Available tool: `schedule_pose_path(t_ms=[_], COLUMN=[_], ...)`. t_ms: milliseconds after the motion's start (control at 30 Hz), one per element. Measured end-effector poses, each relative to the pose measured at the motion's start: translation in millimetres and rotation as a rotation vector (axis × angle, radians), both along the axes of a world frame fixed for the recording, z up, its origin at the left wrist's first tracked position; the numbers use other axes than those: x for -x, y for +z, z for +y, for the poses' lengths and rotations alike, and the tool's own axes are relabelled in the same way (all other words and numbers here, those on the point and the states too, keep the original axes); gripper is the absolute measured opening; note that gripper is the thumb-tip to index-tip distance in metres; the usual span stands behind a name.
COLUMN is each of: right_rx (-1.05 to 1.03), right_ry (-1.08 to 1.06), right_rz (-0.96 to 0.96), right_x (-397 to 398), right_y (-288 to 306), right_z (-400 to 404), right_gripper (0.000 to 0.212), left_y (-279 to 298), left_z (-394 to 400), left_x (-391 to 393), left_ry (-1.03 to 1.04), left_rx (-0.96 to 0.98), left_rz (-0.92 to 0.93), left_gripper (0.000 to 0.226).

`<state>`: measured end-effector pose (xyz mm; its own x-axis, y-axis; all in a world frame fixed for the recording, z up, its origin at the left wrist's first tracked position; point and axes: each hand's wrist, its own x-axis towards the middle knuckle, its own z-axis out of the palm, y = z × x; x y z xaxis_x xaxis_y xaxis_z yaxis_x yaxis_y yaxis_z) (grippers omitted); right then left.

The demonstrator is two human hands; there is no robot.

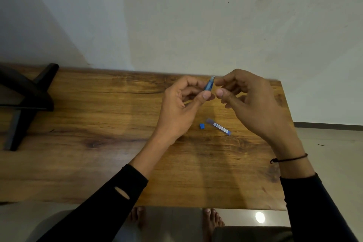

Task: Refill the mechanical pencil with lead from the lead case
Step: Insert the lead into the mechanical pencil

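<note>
My left hand (180, 108) grips a blue mechanical pencil (209, 85), its top end pointing up and away toward the wall. My right hand (249, 102) hovers just right of the pencil's top, thumb and forefinger pinched close together; whether a lead sits between them is too small to tell. Below the hands, a slim blue lead case (218, 126) lies flat on the wooden table (98, 143). Its small blue cap (202, 125) lies apart, just left of the case.
A black stand with angled legs (25, 100) occupies the table's far left. The white wall runs along the table's far edge. The table's right edge is near my right wrist. My bare feet show under the front edge.
</note>
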<state>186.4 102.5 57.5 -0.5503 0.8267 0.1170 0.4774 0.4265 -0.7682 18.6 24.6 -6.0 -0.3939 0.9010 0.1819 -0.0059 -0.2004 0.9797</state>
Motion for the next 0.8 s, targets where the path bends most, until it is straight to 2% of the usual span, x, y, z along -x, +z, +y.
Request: schedule_pose_path(t_ms=[200, 367, 467, 600, 667, 733, 800], right_rx=[0.116, 0.246, 0.332, 0.562, 0.687, 0.761, 0.73], right_ry=[0.058, -0.08, -0.18, -0.264, -0.266, -0.259, -0.249], right_rz=[0.249, 0.498, 0.749, 1.158, 1.287, 1.299, 1.233], right_x=[18, 26, 22, 18, 20, 23, 21], right_y=[-4, 1, 18, 50, 66, 82, 102], right_z=[-10, -17, -15, -17, -25, -35, -44], right_gripper=[0.011, 0.022, 0.024, 0.031, 0.039, 0.051, 0.06], left_y=[3, 12, 21, 41, 56, 71, 87], left_z=[1, 0, 0, -5, -8, -11, -17], left_x=[-3, -4, -3, -8, -15, -24, -32], left_ry=[-0.041, -0.011, -0.018, -0.045, -0.028, -0.016, -0.048], left_rx=[-0.006, -0.003, 0.011, 0.002, -0.024, -0.045, -0.053], left_rz=[-0.036, -0.066, -0.049, 0.036, 0.048, 0.053, 0.077], left_gripper=[0.013, 0.011, 0.01, 0.013, 0.015, 0.018, 0.021])
